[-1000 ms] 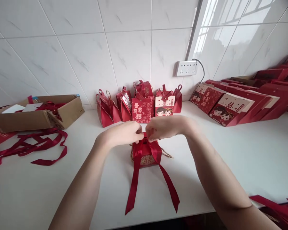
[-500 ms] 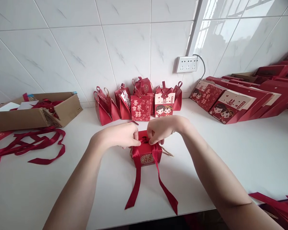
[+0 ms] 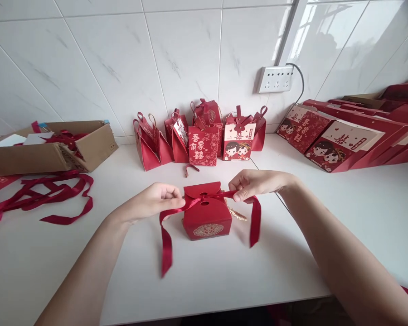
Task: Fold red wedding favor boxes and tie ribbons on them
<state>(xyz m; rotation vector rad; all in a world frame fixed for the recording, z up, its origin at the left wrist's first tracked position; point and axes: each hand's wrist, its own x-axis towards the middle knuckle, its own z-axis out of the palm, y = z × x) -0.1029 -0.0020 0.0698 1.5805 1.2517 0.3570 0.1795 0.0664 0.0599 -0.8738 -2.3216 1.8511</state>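
A small red gift box with a round gold emblem stands on the white table in front of me. Across its top runs a red ribbon, crossed or knotted at the middle by the lid's hole. On the left, my left hand pinches one end, and its tail hangs down to the table. My right hand pinches the other end out to the right, its tail dangling below the fingers. A twisted gold cord sticks out at the box's right side.
Several red gift boxes stand along the tiled wall. At left are a cardboard box and loose red ribbons. Flat red bags lean in a row at right, below a power strip. A short strap lies behind the box.
Both hands have moved apart from the box's top, drawing the ribbon ends out sideways. The tails that hung down the box's front now hang beside it. The view has shifted slightly.
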